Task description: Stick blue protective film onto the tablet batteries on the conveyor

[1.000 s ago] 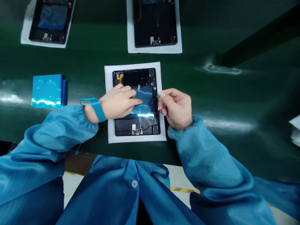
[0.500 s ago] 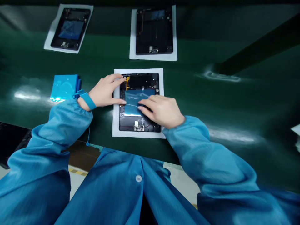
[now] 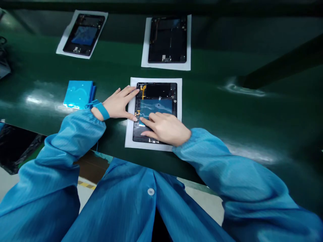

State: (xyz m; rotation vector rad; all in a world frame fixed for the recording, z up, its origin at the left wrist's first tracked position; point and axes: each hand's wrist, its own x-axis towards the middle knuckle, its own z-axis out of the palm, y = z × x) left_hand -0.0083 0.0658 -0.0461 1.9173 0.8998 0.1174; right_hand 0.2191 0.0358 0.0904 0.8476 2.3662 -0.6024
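An opened tablet (image 3: pixel 161 90), its inside facing up, lies on a white sheet (image 3: pixel 129 134) in front of me. A shiny blue battery (image 3: pixel 151 106) fills its middle, with an orange flex cable near the upper left. My left hand (image 3: pixel 118 103), wearing a blue wrist strap (image 3: pixel 103 111), is spread along the tablet's left edge, fingertips at the upper corner and thumb lower down. My right hand (image 3: pixel 166 127) lies over the lower right of the tablet. Its index finger is stretched out onto the battery's lower left, thumb apart and other fingers bent, with nothing seen held.
Blue packs (image 3: pixel 78 94) lie stacked left of my left hand. Two more opened tablets, one on the left (image 3: pixel 84 35) and one on the right (image 3: pixel 168 40), rest on white sheets further back. A dark post (image 3: pixel 277 64) stands at the right of the green table (image 3: pixel 214 101).
My right hand has gone from a closed finger pose at the battery's middle to a stretched index finger at its lower left. My left hand stays on the tablet's edge. The view has shifted slightly.
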